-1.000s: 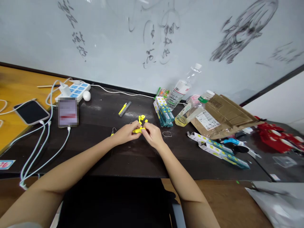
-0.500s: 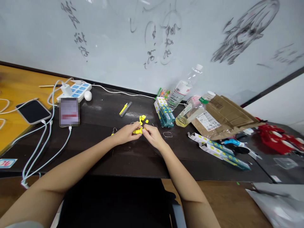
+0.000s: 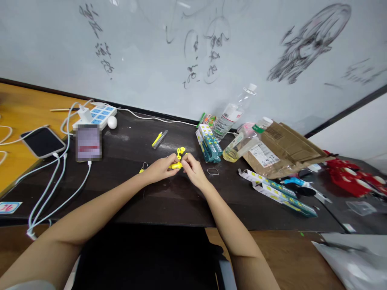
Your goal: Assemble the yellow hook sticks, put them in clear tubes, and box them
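Near the middle of the dark table, my left hand [image 3: 161,169] is closed around a small yellow part [image 3: 175,166]. Beside it my right hand [image 3: 192,169] has its fingers pinched at the right end of that part. Whether they hold a separate piece is too small to tell. Several small yellow pieces [image 3: 181,150] lie just beyond my fingertips. A clear tube with a yellow piece [image 3: 159,139] rests farther back. To the left of my left hand is a metal loop with a yellow end [image 3: 143,168]; another metal loop [image 3: 213,171] lies right of my right hand.
Upright green-and-white boxes [image 3: 208,143], two bottles [image 3: 231,121] and a cardboard package [image 3: 281,149] stand or lie to the right. Long boxes [image 3: 284,197] lie before the package. A phone [image 3: 44,141], power strip [image 3: 99,117] and white cables are at left.
My right fingers have shifted slightly up and now partly cover a loose yellow piece behind them. The yellow part stays in my left hand.
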`<state>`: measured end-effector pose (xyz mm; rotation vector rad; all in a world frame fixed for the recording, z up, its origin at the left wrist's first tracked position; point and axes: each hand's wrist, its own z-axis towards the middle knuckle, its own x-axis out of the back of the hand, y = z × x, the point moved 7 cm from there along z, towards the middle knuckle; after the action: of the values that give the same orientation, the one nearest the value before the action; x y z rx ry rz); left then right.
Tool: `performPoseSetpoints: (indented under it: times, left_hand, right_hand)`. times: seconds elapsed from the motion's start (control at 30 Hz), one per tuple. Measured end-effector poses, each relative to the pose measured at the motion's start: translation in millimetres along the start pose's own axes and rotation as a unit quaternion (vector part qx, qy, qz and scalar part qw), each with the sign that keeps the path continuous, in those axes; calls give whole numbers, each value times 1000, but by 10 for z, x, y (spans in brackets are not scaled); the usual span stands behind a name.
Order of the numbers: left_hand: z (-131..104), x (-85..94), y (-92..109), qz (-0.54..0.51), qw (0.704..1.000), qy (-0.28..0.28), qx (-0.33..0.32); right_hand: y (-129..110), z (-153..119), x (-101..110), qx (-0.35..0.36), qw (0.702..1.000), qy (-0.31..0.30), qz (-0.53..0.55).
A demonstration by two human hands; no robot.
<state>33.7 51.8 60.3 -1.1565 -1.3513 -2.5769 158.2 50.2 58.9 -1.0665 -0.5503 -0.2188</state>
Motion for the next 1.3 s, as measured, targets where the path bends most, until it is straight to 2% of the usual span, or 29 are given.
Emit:
performPoseSetpoints:
  times: [0.23,0.57,0.87,1.3]
  left_hand:
    - [4,122,-64,-81,996,47,7]
    - [-9,121,-98,-76,995,57,10]
    - [-1,103,-46,-84,996,16,7]
    - [-22,97,-16,-46,997,57,-9]
  right_hand:
    - [-48,-14,-5,41,996,17,74]
    - [-6,10,-51,9,991,20,128]
    - [-79,15,2,40,994,21,99]
    - [-38,22,-10,22,994,29,102]
